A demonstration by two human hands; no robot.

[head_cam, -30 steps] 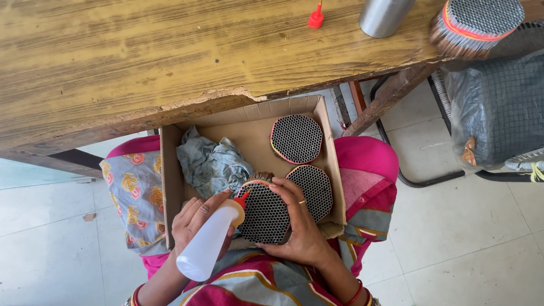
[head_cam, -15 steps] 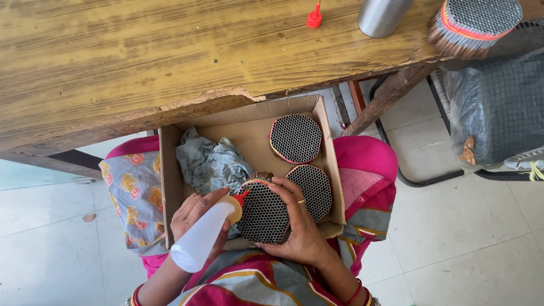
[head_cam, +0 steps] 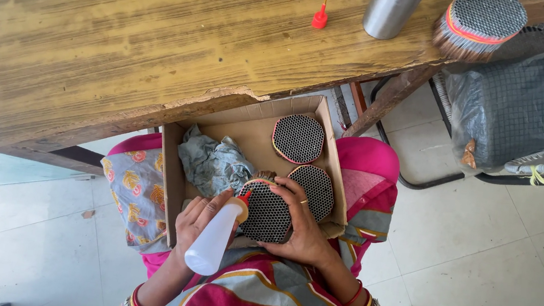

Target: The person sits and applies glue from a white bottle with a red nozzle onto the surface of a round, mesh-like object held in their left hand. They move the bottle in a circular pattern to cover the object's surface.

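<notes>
Presently: left hand (head_cam: 198, 217) wrapped around a white squeeze bottle (head_cam: 214, 241), nozzle touching the rim of a black honeycomb disc (head_cam: 266, 211); right hand (head_cam: 300, 229) spread, cradling that disc over the cardboard box (head_cam: 171, 182). Step judged: gluing the edge. Next calls for steady squeezing, disc turned gradually.

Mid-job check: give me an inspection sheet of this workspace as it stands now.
Surface: worn wooden table; open cardboard box on the lap.
Job's things: white squeeze bottle; round honeycomb-faced bundle.
Clutter: crumpled grey cloth, two more honeycomb discs, red nozzle cap, metal cylinder.
Hands: left hand grips the bottle; right hand holds the bundle.
Cables: nothing seen.
Surroundings: tiled floor, plastic-wrapped mesh roll.
</notes>
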